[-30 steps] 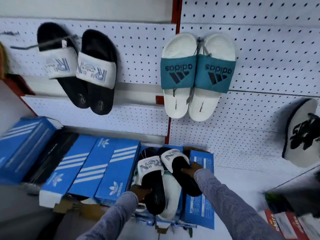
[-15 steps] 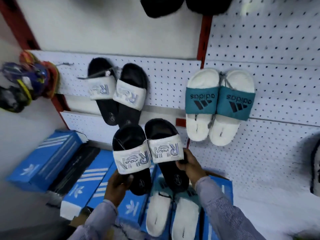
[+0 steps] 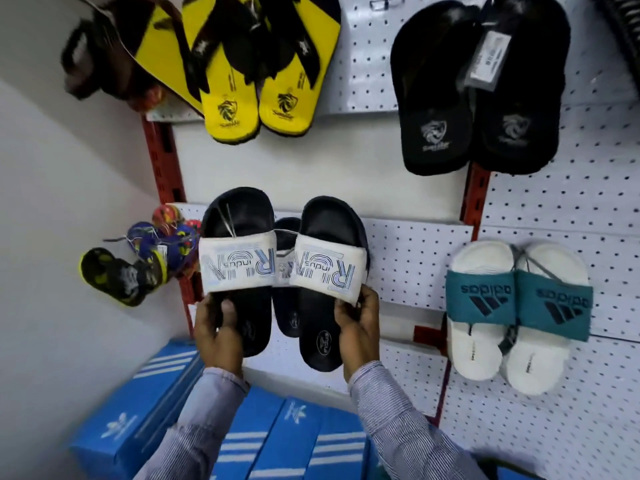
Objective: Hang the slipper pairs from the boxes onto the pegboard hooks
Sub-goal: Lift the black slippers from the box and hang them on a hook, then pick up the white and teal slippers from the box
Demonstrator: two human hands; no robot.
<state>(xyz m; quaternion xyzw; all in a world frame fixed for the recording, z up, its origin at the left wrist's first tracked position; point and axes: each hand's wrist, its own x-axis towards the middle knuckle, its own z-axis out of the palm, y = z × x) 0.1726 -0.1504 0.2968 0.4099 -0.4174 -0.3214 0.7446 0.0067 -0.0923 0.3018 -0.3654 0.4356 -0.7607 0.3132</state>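
I hold a pair of black slides with white straps against the white pegboard (image 3: 415,258). My left hand (image 3: 216,336) grips the heel of the left slide (image 3: 239,261). My right hand (image 3: 358,327) grips the right slide (image 3: 329,271) at its strap edge and heel. A thin tie joins the two slides at the straps. Between them shows part of another black slide (image 3: 287,306) of the same kind, hanging on the board behind. The hook is hidden by the slippers.
Yellow flip-flops (image 3: 256,81) and black flip-flops (image 3: 481,91) hang above. White slides with teal straps (image 3: 512,306) hang at the right. Small colourful slippers (image 3: 145,261) hang at the left by a red upright (image 3: 166,161). Blue shoe boxes (image 3: 270,441) stand below.
Both hands have lifted the black and white pair from the box up to the board, over the matching pair hanging there. My view has tilted upward.
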